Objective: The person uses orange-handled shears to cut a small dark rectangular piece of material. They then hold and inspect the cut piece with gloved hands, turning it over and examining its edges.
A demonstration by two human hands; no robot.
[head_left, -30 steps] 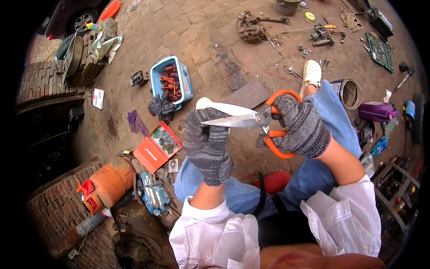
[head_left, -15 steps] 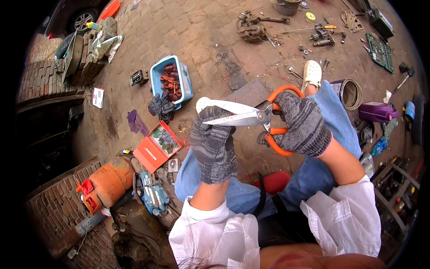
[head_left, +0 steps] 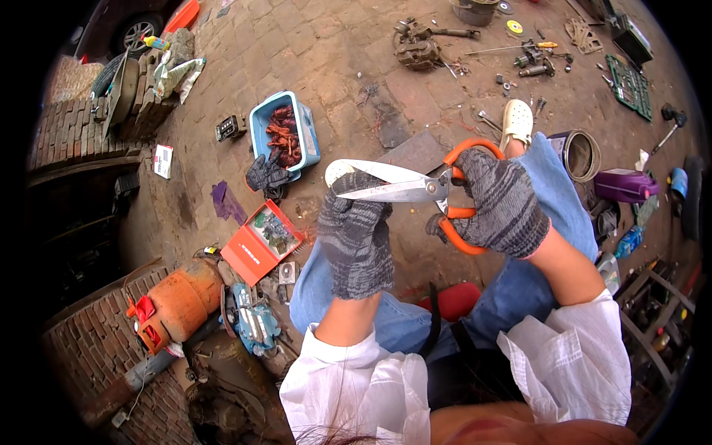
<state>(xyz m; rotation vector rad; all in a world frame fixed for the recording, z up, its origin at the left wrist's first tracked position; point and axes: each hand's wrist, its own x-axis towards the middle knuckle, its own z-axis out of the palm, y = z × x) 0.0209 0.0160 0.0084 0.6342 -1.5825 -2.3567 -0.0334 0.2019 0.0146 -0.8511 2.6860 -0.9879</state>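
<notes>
My right hand (head_left: 506, 204), in a grey and black knitted glove, grips the orange handles of large scissors (head_left: 404, 190). Their silver blades point left and stand a little apart. At the blade ends is my left hand (head_left: 356, 241), gloved alike, its fingers curled closed behind and beside the lower blade. Whatever those fingers hold, if anything, is hidden by the glove and the blades. Both hands are above the brick floor, between my knees in blue jeans.
A blue bin (head_left: 310, 137) with copper-coloured wire bundles stands at left, a dark glove (head_left: 265, 173) over its edge. Nearer lie a red box (head_left: 248, 256) of small parts and an orange gas cylinder (head_left: 182, 300). At right are a purple jug (head_left: 623, 185), a metal can (head_left: 581, 156) and a green tool case (head_left: 629, 87).
The scissors and my left hand have shifted only slightly. The upper blade's tip shows a little farther left, past the left hand's fingers. My right hand keeps its grip on the handles.
</notes>
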